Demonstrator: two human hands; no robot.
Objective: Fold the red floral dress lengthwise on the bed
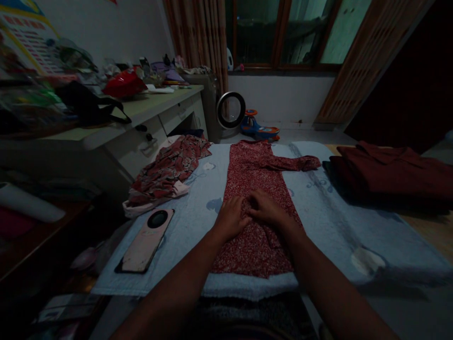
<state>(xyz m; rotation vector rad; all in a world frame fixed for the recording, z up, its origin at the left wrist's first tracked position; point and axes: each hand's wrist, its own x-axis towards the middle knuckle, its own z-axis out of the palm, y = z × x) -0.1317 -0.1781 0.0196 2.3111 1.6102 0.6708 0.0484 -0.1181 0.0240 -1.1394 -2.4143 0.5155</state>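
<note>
A red floral garment (253, 189) lies flat on a pale blue blanket (329, 222), its long axis running straight away from the person, near hem at the blanket's front edge and far end pointing toward the window wall; one sleeve (293, 163) juts out to the right near the far end, crosswise to the body of the cloth; the left hand (230, 218) rests knuckles-up on the middle of the garment, fingers curled down into the fabric; the right hand (265, 208) sits just beside it, touching or nearly touching, its fingers also bent and bunched on the cloth; both hands appear to gather a small fold of fabric between them, though whether either truly pinches it cannot be told in the dim light; to the left on the blanket lies a pink phone (146, 241), camera ring upward, tilted diagonally; beyond it a crumpled patterned garment (170, 167) sits at the blanket's left far corner; a dark red folded pile (389, 174) rests at the right; a cluttered desk (148, 111) stands on the left
</note>
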